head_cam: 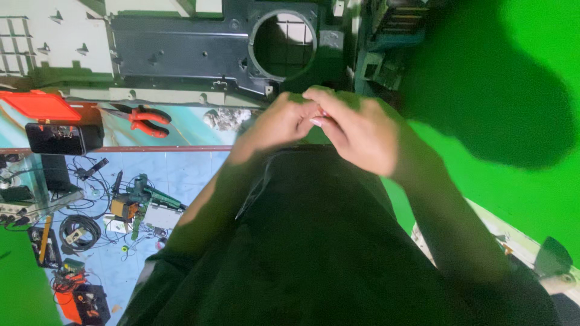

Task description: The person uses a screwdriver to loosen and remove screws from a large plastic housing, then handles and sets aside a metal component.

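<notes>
My left hand [279, 122] and my right hand [356, 130] meet in front of me, fingertips pinched together over a tiny pale item [318, 118] that is too small to identify. Both hands hover above my dark clothing [314, 241] and just below a large dark panel [181, 51] with a round hole [284, 43] lying on the bench.
Red-handled pliers [147, 121] lie on the bench edge at left, beside an orange lid [39, 105] and a black box [57, 139]. On the blue tiled floor [181, 172] below sit cables, a green power tool [142, 193] and other tools.
</notes>
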